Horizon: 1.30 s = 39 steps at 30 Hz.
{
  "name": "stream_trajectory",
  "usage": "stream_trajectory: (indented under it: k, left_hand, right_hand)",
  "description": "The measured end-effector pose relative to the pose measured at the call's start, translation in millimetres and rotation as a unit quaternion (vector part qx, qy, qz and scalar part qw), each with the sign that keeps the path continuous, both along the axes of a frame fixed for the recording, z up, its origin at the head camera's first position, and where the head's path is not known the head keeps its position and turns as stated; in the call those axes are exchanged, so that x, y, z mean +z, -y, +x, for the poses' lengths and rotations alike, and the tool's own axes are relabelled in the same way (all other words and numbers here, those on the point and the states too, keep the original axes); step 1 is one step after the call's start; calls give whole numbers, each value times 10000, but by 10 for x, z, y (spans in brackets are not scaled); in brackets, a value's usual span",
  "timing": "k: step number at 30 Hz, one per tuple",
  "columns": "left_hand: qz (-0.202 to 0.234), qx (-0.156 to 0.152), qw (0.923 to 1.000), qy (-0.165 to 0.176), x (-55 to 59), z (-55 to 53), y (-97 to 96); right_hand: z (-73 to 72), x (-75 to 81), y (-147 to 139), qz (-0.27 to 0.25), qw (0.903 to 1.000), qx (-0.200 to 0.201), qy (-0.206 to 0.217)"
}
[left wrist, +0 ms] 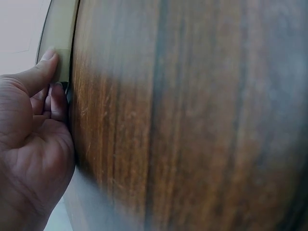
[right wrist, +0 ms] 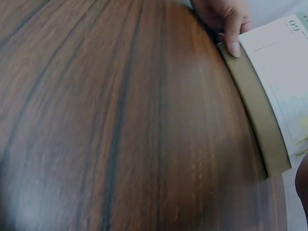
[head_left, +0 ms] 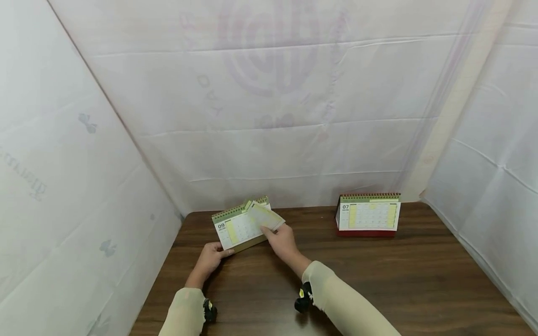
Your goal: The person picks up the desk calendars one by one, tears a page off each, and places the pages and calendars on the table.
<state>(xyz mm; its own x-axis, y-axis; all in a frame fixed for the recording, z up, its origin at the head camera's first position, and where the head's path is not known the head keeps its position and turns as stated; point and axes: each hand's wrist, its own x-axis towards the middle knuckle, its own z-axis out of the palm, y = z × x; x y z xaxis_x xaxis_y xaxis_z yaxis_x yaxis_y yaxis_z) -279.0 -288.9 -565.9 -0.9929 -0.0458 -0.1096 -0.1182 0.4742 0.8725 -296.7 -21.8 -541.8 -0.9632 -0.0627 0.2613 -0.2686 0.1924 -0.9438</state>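
Observation:
A desk calendar (head_left: 237, 230) marked 09, with a green top band and a tan base, stands tilted at the back left of the table. My left hand (head_left: 209, 257) grips its lower left corner. In the left wrist view, the thumb of that hand (left wrist: 36, 125) presses the front of the tan base (left wrist: 61, 43), with fingers behind the edge. Between thumb and fingers, my right hand (head_left: 285, 241) pinches a lifted page (head_left: 265, 215) that bends over the calendar's right part. The right wrist view catches only a sliver of the right hand (right wrist: 302, 185).
A second desk calendar (head_left: 370, 216), marked 07 and with a red base, stands upright at the back right. The brown wood-grain table (head_left: 336, 261) has rounded back corners. White sheeting (head_left: 269, 154) hangs behind it and on both sides.

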Motion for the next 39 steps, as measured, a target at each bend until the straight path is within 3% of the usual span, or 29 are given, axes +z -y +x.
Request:
stream_trajectory:
  k: [3, 5, 7, 9, 12, 14, 16, 20, 24, 30, 39]
  left_hand:
    - [10, -8, 10000, -60, 0, 12, -17]
    - [-2, 4, 10000, -88, 0, 14, -25]
    - [-24, -6, 9999, -99, -2, 11, -27]
    - [-35, -1, 10000, -92, -3, 7, -27]
    - [-45, 8, 10000, -68, 1, 3, -21]
    - [-65, 15, 9999, -75, 5, -2, -16]
    - [-94, 8, 9999, -100, 9, -7, -10]
    - [-124, -9, 9999, -109, 10, -9, -5]
    - [-123, 59, 9999, -39, 8, 14, 3]
    - [-189, 116, 9997, -36, 36, 38, -9]
    - [-188, 110, 9997, -52, 52, 40, -26]
  right_hand:
    - [-3, -59, -35, 882, 9929, 93, -796]
    - [-15, -102, -71, 1572, 9756, 46, -1531]
    - [-30, -149, -109, 2185, 9502, -141, -2216]
    - [-43, -184, -141, 2502, 9292, -274, -2707]
    - [-51, -211, -165, 2710, 9161, -323, -2937]
    - [-55, -203, -164, 2626, 9220, -274, -2833]
    - [-56, -178, -151, 2454, 9344, -341, -2560]
    - [-68, -118, -132, 1757, 9685, -466, -1699]
    - [-87, -67, -122, 1146, 9891, -388, -839]
    - [-102, 29, -100, 499, 9975, -467, -175]
    - [-124, 114, -74, 102, 9968, -583, 537]
